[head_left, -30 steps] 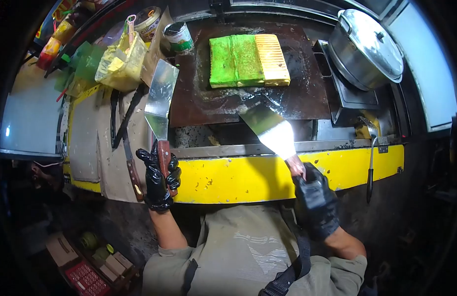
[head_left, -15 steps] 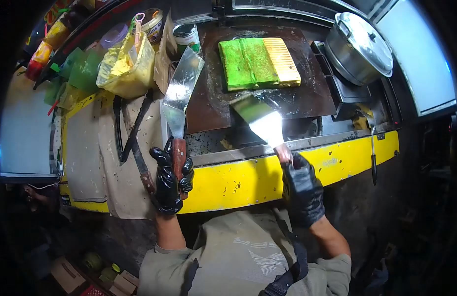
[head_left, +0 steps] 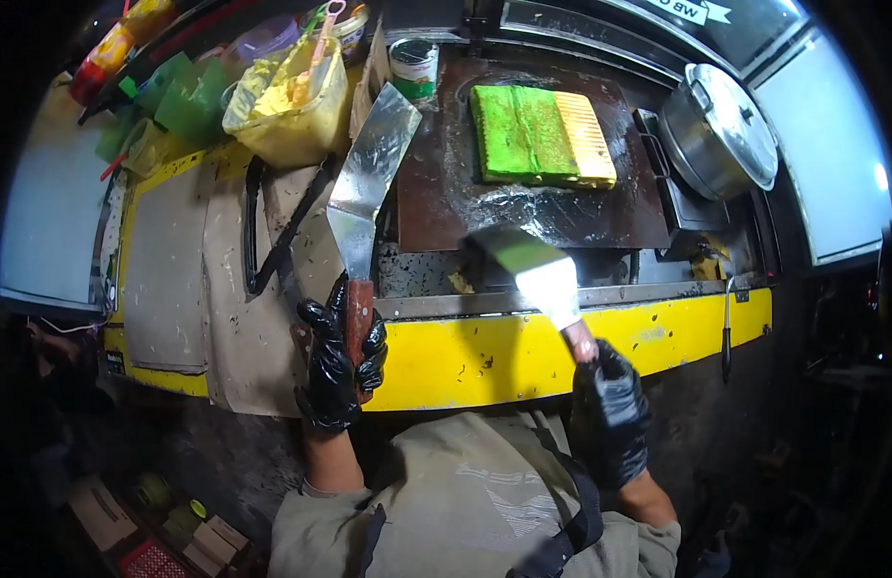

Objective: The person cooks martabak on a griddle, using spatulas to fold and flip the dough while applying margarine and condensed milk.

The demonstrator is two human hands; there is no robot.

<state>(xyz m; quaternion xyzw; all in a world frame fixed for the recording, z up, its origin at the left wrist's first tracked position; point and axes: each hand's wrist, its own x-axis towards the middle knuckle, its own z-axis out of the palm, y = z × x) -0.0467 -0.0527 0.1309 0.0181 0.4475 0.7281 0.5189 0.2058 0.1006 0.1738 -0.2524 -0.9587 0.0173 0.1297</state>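
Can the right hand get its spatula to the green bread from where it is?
Probably yes: the right hand grips its spatula with the blade just short of the green bread, and only residue-streaked griddle shows between; the left spatula stands off to the side.

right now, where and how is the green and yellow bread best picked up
Probably by the underside of its long near edge, coming in low from the near side: the bread lies flat on the griddle, and the spatula in the right hand has a broad, flat blade.
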